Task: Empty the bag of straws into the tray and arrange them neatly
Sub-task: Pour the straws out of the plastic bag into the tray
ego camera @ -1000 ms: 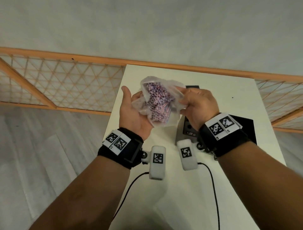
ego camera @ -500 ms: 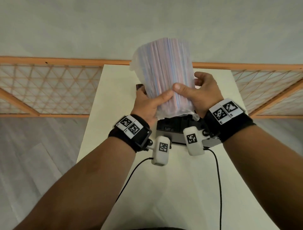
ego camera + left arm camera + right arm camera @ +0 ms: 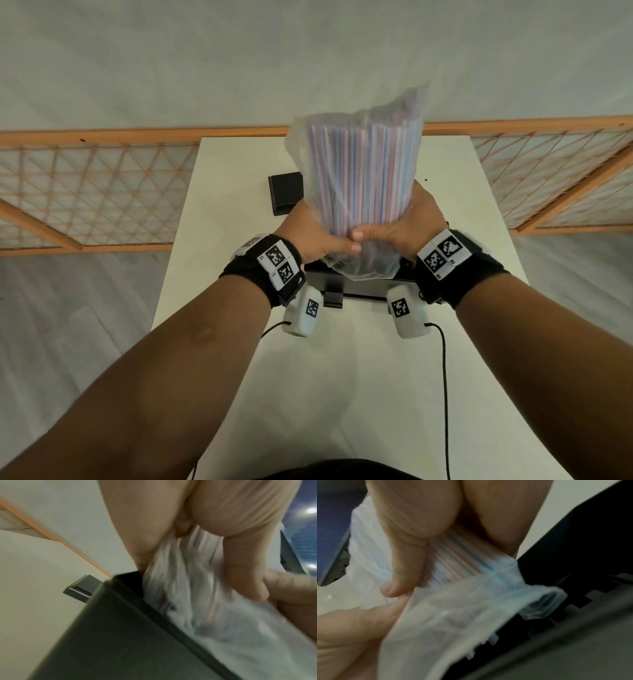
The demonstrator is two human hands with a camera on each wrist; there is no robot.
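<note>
A clear plastic bag of striped straws (image 3: 359,178) stands upended, its open mouth pointing down over the black tray (image 3: 359,293). My left hand (image 3: 318,236) grips the bag's lower part from the left and my right hand (image 3: 404,226) grips it from the right, thumbs meeting at the front. In the left wrist view the bag (image 3: 197,588) hangs at the tray's dark wall (image 3: 120,635). In the right wrist view a few straw ends (image 3: 493,639) poke out of the bag's mouth (image 3: 453,615) above the tray (image 3: 573,547).
A small black box (image 3: 286,192) lies on the white table (image 3: 342,394) behind and left of the tray. Cables run from the wrist cameras along the table's near part. A wooden lattice fence (image 3: 96,185) borders the table's far and side edges.
The bag has been turned from mouth-up to mouth-down and lowered toward the tray. Both hands slid down to grip it near its mouth.
</note>
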